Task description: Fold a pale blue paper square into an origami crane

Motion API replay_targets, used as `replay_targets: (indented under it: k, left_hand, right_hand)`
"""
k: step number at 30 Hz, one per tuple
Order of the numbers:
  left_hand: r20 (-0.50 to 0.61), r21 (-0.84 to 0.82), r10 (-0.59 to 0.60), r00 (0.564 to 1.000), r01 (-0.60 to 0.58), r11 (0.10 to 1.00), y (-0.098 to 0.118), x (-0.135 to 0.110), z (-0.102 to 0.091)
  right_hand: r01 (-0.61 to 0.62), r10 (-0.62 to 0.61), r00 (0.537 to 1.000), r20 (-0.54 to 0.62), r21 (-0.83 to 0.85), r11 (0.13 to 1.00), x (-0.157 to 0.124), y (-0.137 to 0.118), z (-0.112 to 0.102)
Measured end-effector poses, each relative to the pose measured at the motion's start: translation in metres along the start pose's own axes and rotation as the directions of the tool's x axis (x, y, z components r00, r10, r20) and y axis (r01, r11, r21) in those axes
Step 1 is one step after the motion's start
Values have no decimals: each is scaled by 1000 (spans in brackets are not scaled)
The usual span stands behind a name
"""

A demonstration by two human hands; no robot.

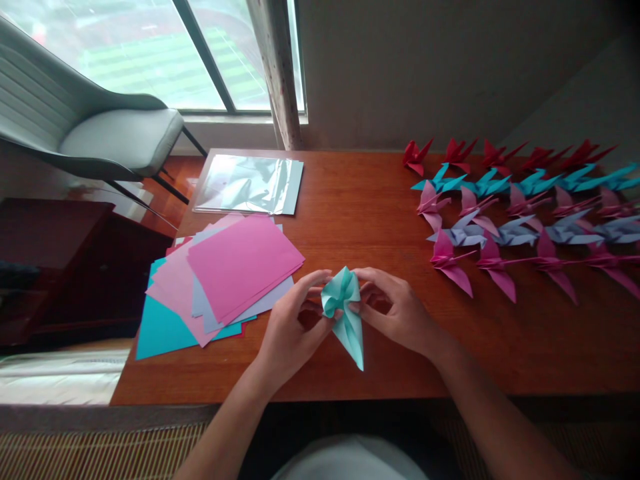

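Note:
Both my hands hold a half-folded mint-green paper piece (346,313) just above the wooden table (360,200), near its front edge. My left hand (293,327) pinches the piece's left side with thumb and fingers. My right hand (395,308) grips its right side, fingers curled over the upper folds. The piece's long pointed tip hangs down toward me.
A fanned stack of pink, lilac and teal paper sheets (220,280) lies to the left. A clear plastic sleeve (249,184) lies behind it. Rows of finished paper cranes (520,200) in red, teal, pink and lilac fill the right side. A grey chair (110,133) stands by the window.

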State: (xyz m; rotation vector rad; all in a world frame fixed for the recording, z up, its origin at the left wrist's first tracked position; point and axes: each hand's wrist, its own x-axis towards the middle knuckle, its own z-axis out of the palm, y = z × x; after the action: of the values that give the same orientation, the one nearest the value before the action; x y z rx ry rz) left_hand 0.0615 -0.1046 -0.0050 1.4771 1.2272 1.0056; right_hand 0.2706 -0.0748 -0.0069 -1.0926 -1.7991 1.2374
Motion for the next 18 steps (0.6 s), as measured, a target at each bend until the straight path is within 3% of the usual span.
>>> replay_targets:
  k: [18]
  left_hand:
    - [45,277,124,991,-132,952,4,1,-3]
  right_hand:
    - [32,-30,998,51,-53,998,-1,1,-3]
